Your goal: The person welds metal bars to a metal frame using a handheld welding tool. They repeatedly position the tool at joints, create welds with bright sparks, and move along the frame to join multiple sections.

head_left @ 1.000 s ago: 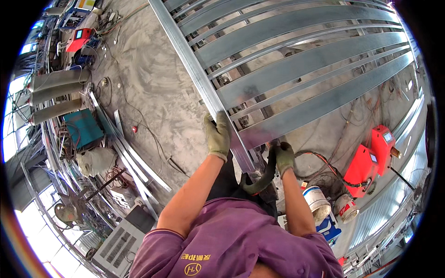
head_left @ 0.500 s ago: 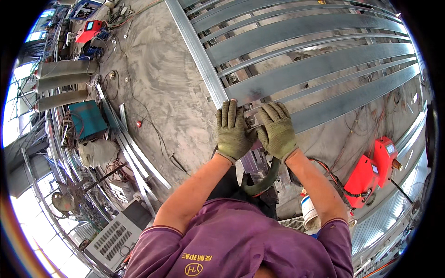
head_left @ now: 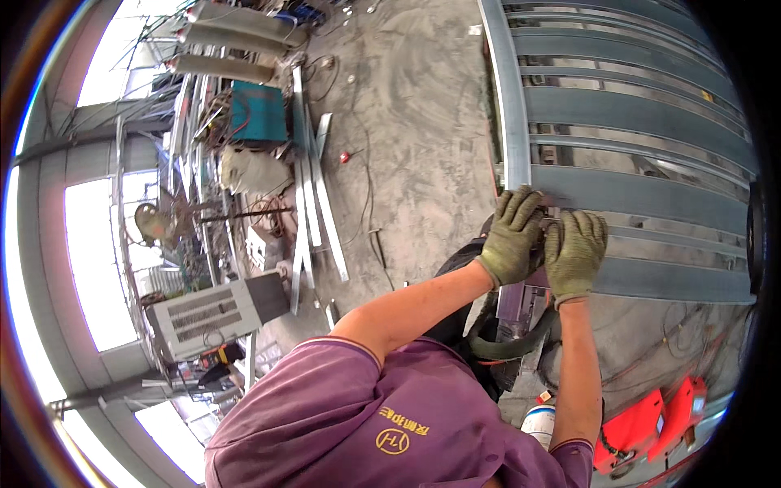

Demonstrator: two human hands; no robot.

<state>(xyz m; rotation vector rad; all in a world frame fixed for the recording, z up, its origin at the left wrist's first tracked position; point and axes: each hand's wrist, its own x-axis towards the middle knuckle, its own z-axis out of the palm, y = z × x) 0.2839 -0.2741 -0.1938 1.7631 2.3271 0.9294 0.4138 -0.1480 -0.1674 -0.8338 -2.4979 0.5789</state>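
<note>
Both hands wear dusty olive-green gloves and rest at the near left corner of a grey metal frame with long flat slats (head_left: pixel 643 195). My left hand (head_left: pixel 512 236) lies with fingers stretched out by the near end of the frame's side beam (head_left: pixel 511 106). Close beside it, my right hand (head_left: pixel 576 256) lies palm down, fingers extended over the ends of the nearer slats. Neither shows anything gripped. What lies under the palms is hidden. Below the hands, a dark green curved hose or strap (head_left: pixel 512 348) loops past a purplish metal piece (head_left: pixel 511 305).
Long metal strips (head_left: pixel 325 224) lie on the concrete floor to the left. Beyond them stand a teal box (head_left: pixel 259 112), a grey vented cabinet (head_left: pixel 207 317) and gas cylinders (head_left: pixel 236 34). Right of me are red machines (head_left: pixel 639 431) with loose cables and a white bucket (head_left: pixel 538 423).
My view has swung to the left, so the frame and hands appear farther right. Both hands stay at the same corner, with fingers still extended.
</note>
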